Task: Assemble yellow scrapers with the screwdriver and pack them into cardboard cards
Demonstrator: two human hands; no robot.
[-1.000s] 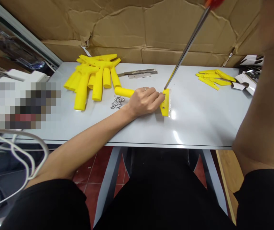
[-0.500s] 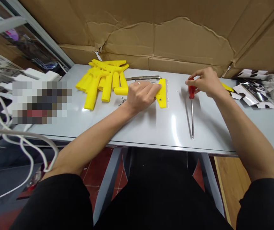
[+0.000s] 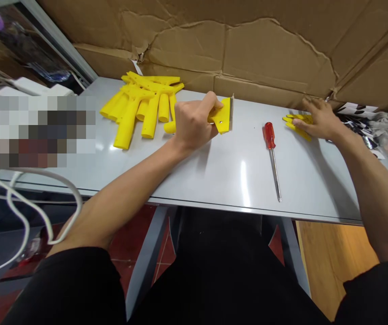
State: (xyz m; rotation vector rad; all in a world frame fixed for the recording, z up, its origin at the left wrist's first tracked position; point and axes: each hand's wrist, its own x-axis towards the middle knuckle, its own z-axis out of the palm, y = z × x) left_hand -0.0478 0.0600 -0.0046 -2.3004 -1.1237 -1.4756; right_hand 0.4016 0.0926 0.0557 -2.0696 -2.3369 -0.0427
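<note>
My left hand (image 3: 193, 121) is closed around the handle of a yellow scraper (image 3: 225, 118). The scraper's wide head points right, with a thin metal blade along its edge and a small screw in its face. At the right, my right hand (image 3: 323, 119) is over some small flat yellow plastic pieces (image 3: 295, 126), its fingers apart and its thumb at them. Between the two hands a screwdriver (image 3: 270, 137) with a red handle lies on the table, its tip towards me.
Several yellow scraper handles (image 3: 131, 110) are heaped at the back left of the grey table (image 3: 207, 180). Black-and-white printed packaging (image 3: 358, 110) lies at the far right. A cardboard wall (image 3: 258, 58) stands behind. White cables (image 3: 27, 221) hang at the left.
My right hand has let go of the screwdriver, which now rests on the table, and has moved right to the yellow pieces. My left hand still holds the scraper, slightly turned.
</note>
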